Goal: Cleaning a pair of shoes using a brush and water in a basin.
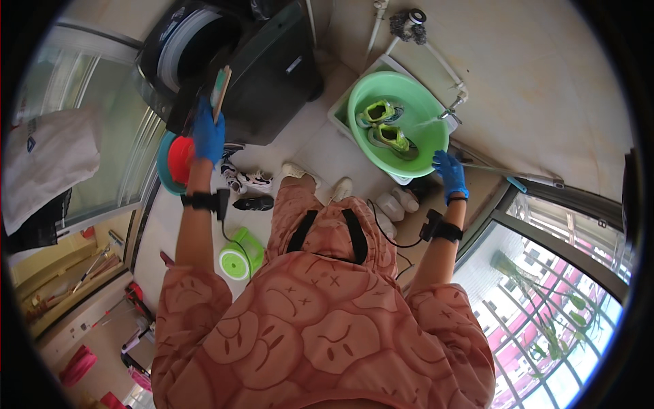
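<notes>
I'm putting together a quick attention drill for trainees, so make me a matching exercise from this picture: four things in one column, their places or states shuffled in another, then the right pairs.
Column one
1. Brush
2. Yellow-green sneakers
3. Tap
4. Right hand

Column two
A. Spraying into the green basin
B. Gloved in blue, beside the basin's rim
C. Held in the gloved left hand
D. Standing inside the basin

Right pairs
1 with C; 2 with D; 3 with A; 4 with B.
</notes>
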### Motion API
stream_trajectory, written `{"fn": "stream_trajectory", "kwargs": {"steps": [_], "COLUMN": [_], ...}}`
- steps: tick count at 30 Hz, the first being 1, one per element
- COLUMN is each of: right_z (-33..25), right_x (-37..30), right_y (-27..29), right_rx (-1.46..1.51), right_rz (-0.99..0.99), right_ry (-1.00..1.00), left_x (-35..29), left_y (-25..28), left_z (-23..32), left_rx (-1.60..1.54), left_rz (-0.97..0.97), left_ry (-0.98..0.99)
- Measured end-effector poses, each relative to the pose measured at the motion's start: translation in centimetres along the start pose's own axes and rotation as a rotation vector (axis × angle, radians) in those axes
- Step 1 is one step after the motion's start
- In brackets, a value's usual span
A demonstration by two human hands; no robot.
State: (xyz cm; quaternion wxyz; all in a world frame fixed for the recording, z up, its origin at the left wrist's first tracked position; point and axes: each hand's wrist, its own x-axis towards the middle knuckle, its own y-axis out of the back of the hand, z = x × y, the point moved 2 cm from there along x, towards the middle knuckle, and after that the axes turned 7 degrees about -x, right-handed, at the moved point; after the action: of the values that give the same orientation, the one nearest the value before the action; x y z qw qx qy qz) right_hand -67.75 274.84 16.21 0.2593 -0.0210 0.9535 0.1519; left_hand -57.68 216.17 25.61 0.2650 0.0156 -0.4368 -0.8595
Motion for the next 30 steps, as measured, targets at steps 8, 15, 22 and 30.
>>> {"fn": "stream_trajectory", "kwargs": {"steps": [8,15,22,30], "right_z": [5.1,13.2,21.7,20.5], "right_x": [-1.0,-0.3,0.3,2.2], "right_y": [-2.6,-5.0,-6.9,-11.3], "right_rx": [0.054,0.326,0.319,0.632], "right_rz": [-0.076,-0.12,-0.17,-0.148], "right_ry": [-0.276,-0.477,-0.684,-0.719], "left_x": [6.6,7.6,7.4,6.9], "left_y": [-5.0,-4.8,-6.6,-6.0], "left_z": [-4.0,-1.3,-1.9,-2.7], "left_rx": [0.555,0.758,0.791,0.735], "left_rz": [-0.001,-0.13,-0.081,-0.013], "left_ry": [-0.04,-0.205,-0.147,-0.307]}}
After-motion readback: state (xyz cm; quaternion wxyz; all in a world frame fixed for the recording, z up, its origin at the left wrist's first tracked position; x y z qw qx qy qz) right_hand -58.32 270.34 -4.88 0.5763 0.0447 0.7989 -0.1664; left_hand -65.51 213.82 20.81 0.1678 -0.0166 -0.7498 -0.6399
